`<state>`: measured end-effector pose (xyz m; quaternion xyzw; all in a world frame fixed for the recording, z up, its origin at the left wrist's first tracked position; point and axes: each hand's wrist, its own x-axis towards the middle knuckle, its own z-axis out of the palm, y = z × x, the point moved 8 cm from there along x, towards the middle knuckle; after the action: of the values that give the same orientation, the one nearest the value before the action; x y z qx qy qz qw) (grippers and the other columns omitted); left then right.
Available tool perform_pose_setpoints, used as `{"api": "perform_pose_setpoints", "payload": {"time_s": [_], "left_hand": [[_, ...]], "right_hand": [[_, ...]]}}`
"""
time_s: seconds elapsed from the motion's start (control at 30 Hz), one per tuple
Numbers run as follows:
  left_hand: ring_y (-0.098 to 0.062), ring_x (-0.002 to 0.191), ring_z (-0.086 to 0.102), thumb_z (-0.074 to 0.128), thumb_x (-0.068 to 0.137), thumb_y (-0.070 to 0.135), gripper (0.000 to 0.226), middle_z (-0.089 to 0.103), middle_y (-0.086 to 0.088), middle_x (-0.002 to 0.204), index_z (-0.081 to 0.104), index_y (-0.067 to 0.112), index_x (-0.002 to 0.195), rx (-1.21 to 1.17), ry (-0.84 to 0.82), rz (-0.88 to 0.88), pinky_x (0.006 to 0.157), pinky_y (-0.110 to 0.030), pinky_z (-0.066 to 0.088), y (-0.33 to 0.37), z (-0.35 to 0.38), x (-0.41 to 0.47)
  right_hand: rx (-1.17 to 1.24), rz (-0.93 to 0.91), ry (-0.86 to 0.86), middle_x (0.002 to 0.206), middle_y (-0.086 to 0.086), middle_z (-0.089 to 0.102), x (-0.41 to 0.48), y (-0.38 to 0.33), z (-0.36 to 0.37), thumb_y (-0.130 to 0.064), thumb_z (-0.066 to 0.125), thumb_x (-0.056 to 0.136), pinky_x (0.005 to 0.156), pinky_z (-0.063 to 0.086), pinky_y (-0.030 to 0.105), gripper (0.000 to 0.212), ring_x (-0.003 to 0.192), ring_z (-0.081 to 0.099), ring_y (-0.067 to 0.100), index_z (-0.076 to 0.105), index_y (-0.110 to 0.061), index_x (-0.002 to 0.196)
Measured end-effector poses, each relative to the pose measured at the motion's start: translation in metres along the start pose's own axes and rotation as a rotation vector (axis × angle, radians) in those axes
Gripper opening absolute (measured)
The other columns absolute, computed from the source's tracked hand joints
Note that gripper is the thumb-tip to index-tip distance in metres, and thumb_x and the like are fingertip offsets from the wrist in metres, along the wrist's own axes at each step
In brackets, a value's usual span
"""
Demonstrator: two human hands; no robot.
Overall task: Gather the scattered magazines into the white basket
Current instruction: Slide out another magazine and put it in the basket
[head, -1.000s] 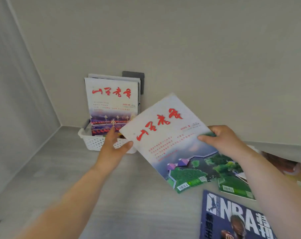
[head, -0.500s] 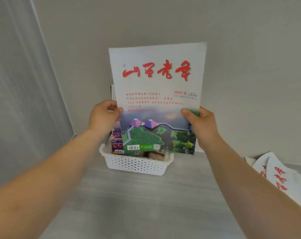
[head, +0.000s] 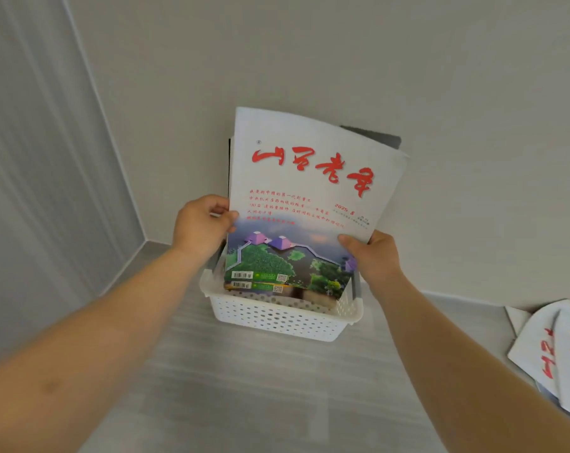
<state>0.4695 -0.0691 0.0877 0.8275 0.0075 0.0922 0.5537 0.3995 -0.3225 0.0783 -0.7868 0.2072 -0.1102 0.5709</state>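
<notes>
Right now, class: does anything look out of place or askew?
Several white magazines with red lettering lie fanned on the grey tabletop at right, outside the white perforated plastic basket. The landscape-cover magazine gripped by left hand and right hand leans slightly.

The magazine held between the left hand and the right hand is thin paper, its cover smooth with a faint sheen. Just below both hands the white basket is matt, perforated plastic. The tabletop under it has a smooth, pale wood-grain finish; the wall beyond the hands is matt.
</notes>
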Motion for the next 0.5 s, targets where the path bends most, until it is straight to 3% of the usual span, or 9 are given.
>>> {"api": "perform_pose_setpoints", "payload": {"time_s": [0.07,0.13,0.2,0.27,0.33,0.37,0.43,0.5], "left_hand": [[-0.016,0.058,0.053,0.057,0.083,0.003,0.018,0.060,-0.009,0.083,0.064,-0.003,0.098,-0.004,0.004,-0.053,0.082,-0.039,0.050,-0.015,0.005,0.001],[-0.021,0.064,0.054,0.059,0.082,0.003,0.019,0.063,-0.010,0.082,0.065,-0.002,0.099,-0.016,0.004,-0.106,0.088,-0.041,0.050,-0.029,0.009,0.001],[-0.021,0.076,0.055,0.061,0.081,0.005,0.020,0.068,-0.016,0.093,0.066,-0.002,0.100,-0.008,0.023,-0.144,0.089,-0.037,0.049,-0.040,0.010,-0.001],[-0.021,0.079,0.053,0.062,0.080,0.005,0.022,0.068,-0.022,0.103,0.065,-0.003,0.100,-0.042,0.049,-0.167,0.086,-0.032,0.046,-0.046,0.010,-0.001],[-0.020,0.078,0.052,0.062,0.080,0.004,0.023,0.067,-0.023,0.106,0.065,-0.003,0.101,-0.068,0.046,-0.183,0.085,-0.031,0.044,-0.047,0.009,0.000],[-0.019,0.073,0.052,0.062,0.080,0.004,0.023,0.066,-0.023,0.107,0.064,-0.004,0.101,-0.068,0.037,-0.182,0.084,-0.031,0.043,-0.047,0.009,0.001],[-0.013,0.061,0.049,0.062,0.080,0.004,0.025,0.066,-0.022,0.109,0.064,-0.004,0.103,-0.051,0.022,-0.171,0.081,-0.027,0.041,-0.047,0.010,0.003],[-0.011,0.060,0.048,0.062,0.080,0.005,0.026,0.066,-0.022,0.111,0.064,-0.004,0.104,-0.040,0.024,-0.164,0.082,-0.027,0.041,-0.046,0.011,0.005]], "right_hand": [[-0.039,0.017,0.005,0.071,0.007,0.062,0.002,0.007,0.004,-0.006,0.058,0.083,0.049,0.050,0.025,0.032,0.042,0.058,0.011,0.058,0.001,0.115],[-0.085,0.025,0.028,0.086,0.012,0.067,0.001,0.010,0.005,-0.008,0.058,0.084,0.064,0.054,0.035,0.030,0.073,0.069,0.029,0.058,-0.001,0.113],[-0.118,0.022,0.058,0.100,0.015,0.066,-0.001,0.011,0.005,-0.009,0.056,0.085,0.068,0.052,0.036,0.028,0.095,0.063,0.042,0.057,-0.003,0.113],[-0.142,-0.010,0.065,0.104,0.013,0.064,0.001,0.012,0.005,-0.009,0.055,0.085,0.055,0.050,0.026,0.029,0.091,0.062,0.040,0.055,-0.004,0.114],[-0.124,-0.052,0.069,0.095,0.006,0.059,0.003,0.013,0.004,-0.007,0.054,0.085,0.039,0.040,0.008,0.026,0.072,0.057,0.027,0.055,-0.004,0.111],[-0.100,-0.059,0.086,0.088,0.004,0.056,0.004,0.014,0.001,-0.006,0.055,0.085,0.036,0.038,0.006,0.022,0.068,0.053,0.023,0.055,-0.003,0.106],[-0.061,-0.053,0.128,0.082,0.003,0.055,0.008,0.018,-0.008,-0.005,0.056,0.083,0.044,0.042,0.009,0.013,0.070,0.051,0.020,0.056,-0.004,0.097],[-0.052,-0.030,0.141,0.083,0.004,0.058,0.014,0.024,-0.014,-0.007,0.060,0.081,0.061,0.046,0.024,0.006,0.076,0.055,0.021,0.056,-0.009,0.086]]}}
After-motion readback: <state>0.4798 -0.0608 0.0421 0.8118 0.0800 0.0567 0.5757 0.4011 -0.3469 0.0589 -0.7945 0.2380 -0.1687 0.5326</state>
